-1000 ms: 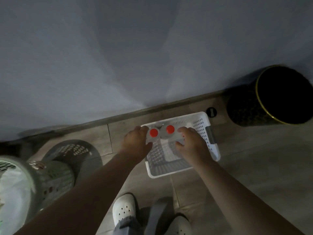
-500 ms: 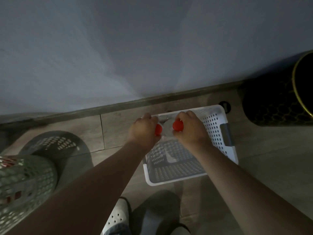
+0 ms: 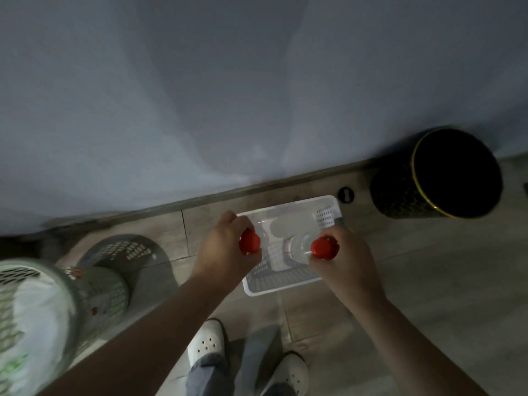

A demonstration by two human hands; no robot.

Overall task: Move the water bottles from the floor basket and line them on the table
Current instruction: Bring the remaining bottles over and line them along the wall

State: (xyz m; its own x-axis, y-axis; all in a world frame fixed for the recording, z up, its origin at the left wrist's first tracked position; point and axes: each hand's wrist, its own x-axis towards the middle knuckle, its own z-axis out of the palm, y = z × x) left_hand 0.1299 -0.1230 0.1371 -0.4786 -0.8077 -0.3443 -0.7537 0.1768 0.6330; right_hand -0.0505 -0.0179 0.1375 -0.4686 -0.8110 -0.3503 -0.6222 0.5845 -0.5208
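Note:
A white perforated basket (image 3: 328, 215) stands on the floor by the wall. Above it I hold two clear water bottles with red caps, seen from the top. My left hand (image 3: 225, 250) grips the left bottle (image 3: 250, 242) near its cap. The right bottle (image 3: 324, 247) sits in my right hand (image 3: 343, 264), gripped at the neck, its clear shoulder showing towards the middle. The bottles are apart, over the basket's near half. The basket floor under them looks bare, though part is hidden by my hands. No table is in view.
A black bin (image 3: 437, 175) with a gold rim stands at the wall to the right. A green mesh hamper (image 3: 57, 304) with white cloth stands at the left. A small black disc (image 3: 345, 194) lies by the skirting. My white shoes (image 3: 208, 344) are below.
Both hands have risen out of the basket with the bottles and spread apart. The caps, side by side before, are now well separated.

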